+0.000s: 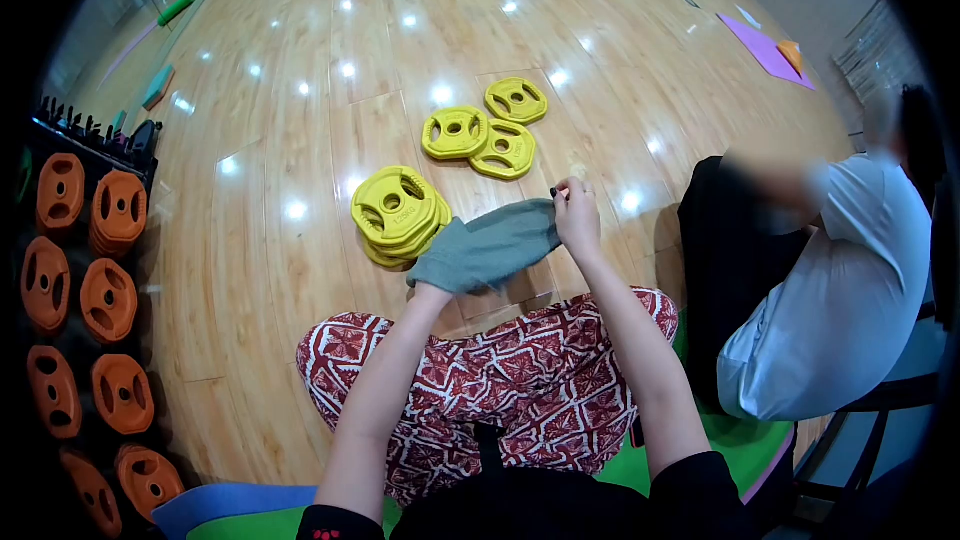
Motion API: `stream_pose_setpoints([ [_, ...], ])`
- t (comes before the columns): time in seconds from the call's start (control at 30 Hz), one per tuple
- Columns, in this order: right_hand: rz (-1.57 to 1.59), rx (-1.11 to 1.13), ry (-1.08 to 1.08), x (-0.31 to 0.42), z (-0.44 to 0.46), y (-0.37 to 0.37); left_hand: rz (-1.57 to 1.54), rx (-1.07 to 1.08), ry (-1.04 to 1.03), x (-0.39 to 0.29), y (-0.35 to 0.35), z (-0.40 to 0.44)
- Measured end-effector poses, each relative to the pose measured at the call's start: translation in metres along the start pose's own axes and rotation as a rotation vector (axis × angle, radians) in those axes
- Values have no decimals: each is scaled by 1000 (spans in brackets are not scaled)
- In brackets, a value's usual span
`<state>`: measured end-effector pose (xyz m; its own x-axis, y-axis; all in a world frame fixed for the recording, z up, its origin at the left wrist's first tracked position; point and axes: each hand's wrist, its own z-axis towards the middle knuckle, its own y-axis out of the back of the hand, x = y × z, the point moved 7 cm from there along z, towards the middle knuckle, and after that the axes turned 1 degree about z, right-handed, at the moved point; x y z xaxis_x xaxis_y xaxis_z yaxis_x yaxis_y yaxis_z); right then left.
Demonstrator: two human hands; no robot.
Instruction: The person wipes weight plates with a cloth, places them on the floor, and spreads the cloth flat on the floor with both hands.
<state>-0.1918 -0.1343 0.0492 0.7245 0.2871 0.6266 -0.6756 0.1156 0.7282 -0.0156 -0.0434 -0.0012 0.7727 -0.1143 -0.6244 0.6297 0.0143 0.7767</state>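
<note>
A grey-green cloth (490, 245) stretches between my two hands above the floor, in front of my crossed legs. My right hand (575, 215) pinches its right end, the fingers closed. At the other end, my left hand (432, 292) goes in or under the cloth; only the wrist shows, and its fingers are hidden. Just beyond the cloth's left part sits a stack of yellow weight plates (398, 208). Farther forward lie more yellow plates: one on the left (455, 130), one in the middle (503, 150) and one at the back (517, 100).
At the left stands a rack with several orange weight plates (108, 300). On my right sits a person in a white shirt (830, 310). Green mats (735, 450) lie under us on the wooden floor (250, 340). A purple mat (765, 50) lies far right.
</note>
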Motion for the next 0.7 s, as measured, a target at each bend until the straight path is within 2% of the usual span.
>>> stream_pose_setpoints([
  [0.07, -335, 45, -68, 10, -7, 6, 21, -82, -49, 16, -12, -5],
  [0.1, -333, 46, -69, 11, -12, 1, 40, -162, -96, 13, -7, -8],
  [0.13, -369, 2, 115, 23, -16, -5, 42, -159, -94, 14, -8, -8],
  [0.17, -403, -45, 300, 34, -20, -12, 128, -120, -176, 8, -11, -8],
  [0.2, -185, 88, 370, 40, -19, -26, 214, -79, -258, -1, -11, -8],
  [0.23, -181, 89, 369, 41, -21, -32, 216, -77, -255, -4, -6, -6],
  [0.3, 32, 541, 303, 43, -34, -69, 300, -131, -580, -32, 6, -14],
  [0.33, 35, 543, 304, 42, -37, -73, 303, -130, -577, -34, 11, -22],
  [0.4, -72, 416, 393, 42, -39, -72, -21, -79, -125, -4, 34, -35],
  [0.47, -65, 399, 416, 41, -39, -73, -42, 398, 311, 9, 50, -54],
  [0.5, -61, 379, 436, 41, -40, -72, -65, 415, 401, 32, 50, -61],
  [0.53, -61, 386, 437, 40, -41, -73, -88, 346, 460, 26, 66, -59],
  [0.6, -41, 354, 443, 41, -40, -71, -115, 272, 524, 18, 79, -45],
  [0.67, -46, 353, 451, 41, -40, -72, -155, -238, 203, -6, 88, -18],
  [0.7, -49, 341, 454, 41, -40, -72, -137, -252, 73, -14, 70, -9],
])
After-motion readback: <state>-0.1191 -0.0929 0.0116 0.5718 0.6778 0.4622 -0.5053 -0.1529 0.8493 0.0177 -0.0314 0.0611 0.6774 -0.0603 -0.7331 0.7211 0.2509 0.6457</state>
